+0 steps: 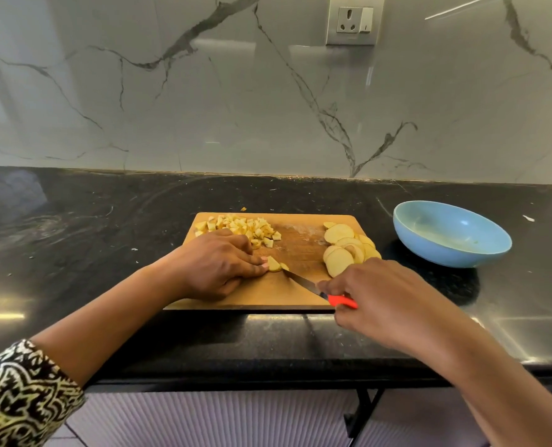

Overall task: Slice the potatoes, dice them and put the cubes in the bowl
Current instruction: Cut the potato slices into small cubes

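Note:
A wooden cutting board (297, 250) lies on the black counter. A pile of potato cubes (239, 228) sits at its far left, and overlapping round potato slices (345, 248) lie at its right. My left hand (216, 266) holds down a potato piece (274, 264) with curled fingertips near the board's middle. My right hand (377, 295) grips the red handle of a knife (303, 282), whose blade tip touches that piece. A light blue bowl (452, 235) stands to the right of the board; it looks empty.
The black stone counter (90, 221) stretches left and right of the board, with its front edge just below my hands. A marble wall with a socket (354, 21) rises behind. A stray potato bit (243, 209) lies behind the board.

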The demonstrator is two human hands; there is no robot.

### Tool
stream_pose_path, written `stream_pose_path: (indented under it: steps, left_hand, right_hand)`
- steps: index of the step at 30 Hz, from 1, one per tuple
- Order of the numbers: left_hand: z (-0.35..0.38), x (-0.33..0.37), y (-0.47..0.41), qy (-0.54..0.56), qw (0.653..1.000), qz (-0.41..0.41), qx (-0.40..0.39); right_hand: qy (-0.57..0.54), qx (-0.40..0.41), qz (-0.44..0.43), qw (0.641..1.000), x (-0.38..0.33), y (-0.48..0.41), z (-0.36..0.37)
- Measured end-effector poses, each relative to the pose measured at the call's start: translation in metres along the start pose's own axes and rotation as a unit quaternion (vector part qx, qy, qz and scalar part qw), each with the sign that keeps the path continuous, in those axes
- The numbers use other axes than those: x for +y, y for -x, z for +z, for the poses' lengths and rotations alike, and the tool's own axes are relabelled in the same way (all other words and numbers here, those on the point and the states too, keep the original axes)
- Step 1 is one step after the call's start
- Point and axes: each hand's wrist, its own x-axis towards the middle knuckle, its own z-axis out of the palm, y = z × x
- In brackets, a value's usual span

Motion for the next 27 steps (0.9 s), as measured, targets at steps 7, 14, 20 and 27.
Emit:
stream_pose_path:
  steps: [7,14,20,27]
  left_hand:
    - [-0.001,-0.002,0.005,0.057,0.996,-0.056,-0.024]
    - [-0.003,-0.002,0.004,0.059,0.992,-0.086,-0.070]
    - [-0.007,-0.002,0.002,0.041,0.988,-0.102,-0.104]
    - [-0.007,0.000,0.001,0.012,0.994,-0.082,-0.073]
  right_hand:
    - [-0.001,0.049,0.027,0.998,-0.002,-0.006,-0.007]
    - [-0.026,0.049,0.026,0.998,-0.009,-0.021,0.017]
    - [-0.029,0.054,0.016,0.998,-0.017,-0.022,0.022]
    - [0.000,0.042,0.016,0.999,-0.027,-0.026,0.031]
